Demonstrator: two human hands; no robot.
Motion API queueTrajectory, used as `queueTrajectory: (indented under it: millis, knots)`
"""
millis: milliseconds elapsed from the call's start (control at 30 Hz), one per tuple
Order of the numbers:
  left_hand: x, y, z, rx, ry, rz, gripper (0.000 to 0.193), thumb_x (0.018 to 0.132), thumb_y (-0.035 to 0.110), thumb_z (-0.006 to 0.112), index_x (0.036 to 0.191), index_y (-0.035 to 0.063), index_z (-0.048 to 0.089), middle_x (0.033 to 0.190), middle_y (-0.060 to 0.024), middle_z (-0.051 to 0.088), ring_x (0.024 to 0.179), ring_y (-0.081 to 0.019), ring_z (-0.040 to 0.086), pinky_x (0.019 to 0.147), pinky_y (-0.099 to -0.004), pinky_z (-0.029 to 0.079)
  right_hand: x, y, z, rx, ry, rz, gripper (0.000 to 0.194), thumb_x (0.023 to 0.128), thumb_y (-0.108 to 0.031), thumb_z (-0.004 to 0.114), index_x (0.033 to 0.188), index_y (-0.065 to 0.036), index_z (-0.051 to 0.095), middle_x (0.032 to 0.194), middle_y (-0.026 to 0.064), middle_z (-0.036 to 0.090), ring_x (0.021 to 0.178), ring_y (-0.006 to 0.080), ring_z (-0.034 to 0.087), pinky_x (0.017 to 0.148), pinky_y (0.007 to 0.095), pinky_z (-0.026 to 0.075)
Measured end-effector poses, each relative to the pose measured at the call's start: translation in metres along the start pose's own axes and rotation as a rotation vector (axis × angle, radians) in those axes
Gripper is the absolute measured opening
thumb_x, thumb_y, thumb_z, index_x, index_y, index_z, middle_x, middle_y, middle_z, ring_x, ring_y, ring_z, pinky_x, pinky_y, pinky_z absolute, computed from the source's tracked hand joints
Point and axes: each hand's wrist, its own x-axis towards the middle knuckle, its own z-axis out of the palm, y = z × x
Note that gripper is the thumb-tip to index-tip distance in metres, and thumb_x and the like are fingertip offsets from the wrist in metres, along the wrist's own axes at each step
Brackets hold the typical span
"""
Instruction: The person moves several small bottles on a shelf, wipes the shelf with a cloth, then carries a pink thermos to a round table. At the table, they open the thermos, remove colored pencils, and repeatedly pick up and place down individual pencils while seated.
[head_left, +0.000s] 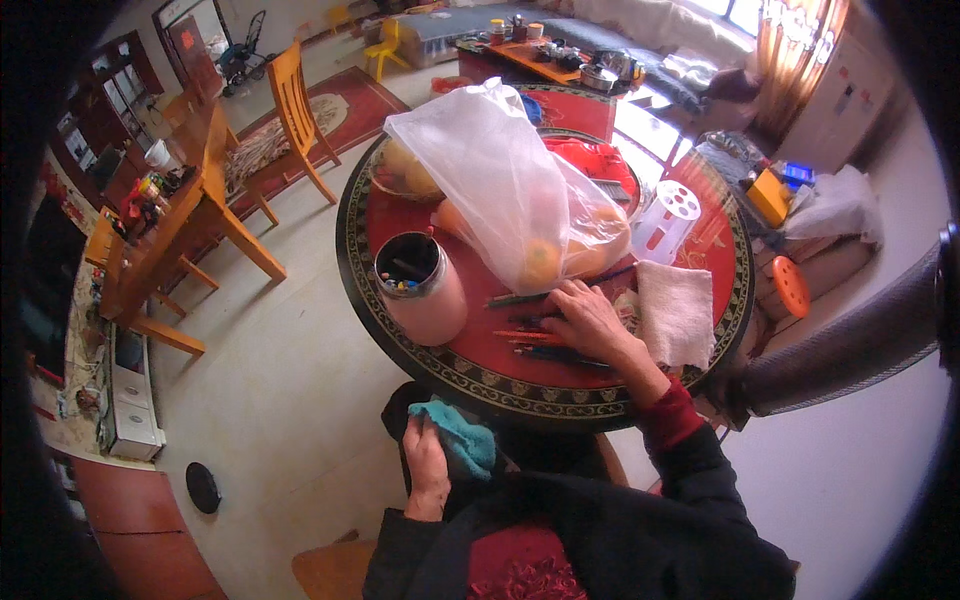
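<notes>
My left hand (427, 457) grips a teal cloth (459, 442) above my lap, in front of the table's near edge. Over on the red round table (480, 369), my right hand (589, 315) rests with bent fingers upon several pencils (536, 339). Whether those fingers pinch one of them is hidden. The pencils lie loosely, dark ones and orange ones together. To their left a pinkish jar (427, 307) stands upright with pens in it. A folded pale cloth (676, 315) lies right of my right hand.
Behind the pencils sits a translucent plastic bag (517, 195) with orange fruit in it. A white perforated plastic holder (667, 221) stands at its right. Farther back are a fruit basket (405, 169) and a red bag (592, 161). A wooden chair (296, 112) stands left on the floor.
</notes>
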Motion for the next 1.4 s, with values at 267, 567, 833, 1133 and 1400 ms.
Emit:
queueTrajectory:
  millis: [267, 567, 833, 1133, 1400]
  knots:
    - [-0.003, -0.001, -0.008, 0.023, 0.001, 0.068, 0.031, 0.102, 0.026, 0.045, 0.118, 0.0048, 0.061, 0.111, -0.0066, 0.063, 0.101, -0.0194, 0.059, 0.093, -0.0336, 0.046, 0.001, -0.015, -0.007, 0.037, 0.221, 0.009, 0.016, 0.088, -0.016, 0.065, 0.099, -0.007, 0.060, 0.092, 0.0130, 0.066, 0.090, 0.0307, 0.063, 0.080, 0.0421, 0.047]
    - [-0.009, 0.005, 0.028, 0.154, -0.049, 0.332, 0.033, 0.105, 0.019, 0.041, 0.130, 0.0014, 0.052, 0.122, -0.0080, 0.058, 0.111, -0.0190, 0.053, 0.098, -0.0320, 0.041, -0.027, -0.117, 0.025, 0.422, -0.009, -0.220, 0.024, 0.087, -0.009, 0.059, 0.110, -0.007, 0.055, 0.088, 0.0168, 0.059, 0.078, 0.0382, 0.065, 0.060, 0.0440, 0.054]
    - [0.000, 0.031, 0.014, 0.237, 0.044, 0.411, 0.036, 0.106, 0.026, 0.038, 0.123, 0.0000, 0.055, 0.114, -0.0102, 0.061, 0.103, -0.0199, 0.055, 0.092, -0.0340, 0.044, -0.047, -0.151, 0.044, 0.800, -0.084, -0.107, 0.019, 0.091, -0.006, 0.056, 0.109, -0.001, 0.052, 0.083, 0.0228, 0.059, 0.075, 0.0431, 0.063, 0.062, 0.0459, 0.051]
    - [-0.004, 0.028, 0.037, 0.205, 0.013, 0.474, 0.032, 0.106, 0.025, 0.041, 0.123, 0.0006, 0.053, 0.110, -0.0073, 0.059, 0.100, -0.0178, 0.055, 0.088, -0.0322, 0.045, -0.033, -0.152, 0.041, 0.846, -0.035, -0.046, 0.009, 0.093, -0.008, 0.055, 0.098, -0.001, 0.052, 0.080, 0.0231, 0.058, 0.072, 0.0436, 0.060, 0.059, 0.0459, 0.047]
    - [0.016, 0.037, 0.013, -0.150, 0.002, 0.362, 0.040, 0.101, 0.034, 0.046, 0.117, 0.0000, 0.058, 0.107, -0.0088, 0.063, 0.098, -0.0184, 0.060, 0.087, -0.0339, 0.050, -0.035, -0.162, 0.040, 0.937, -0.016, 0.037, 0.015, 0.098, -0.016, 0.052, 0.099, -0.002, 0.053, 0.078, 0.0219, 0.057, 0.071, 0.0416, 0.060, 0.063, 0.0430, 0.047]
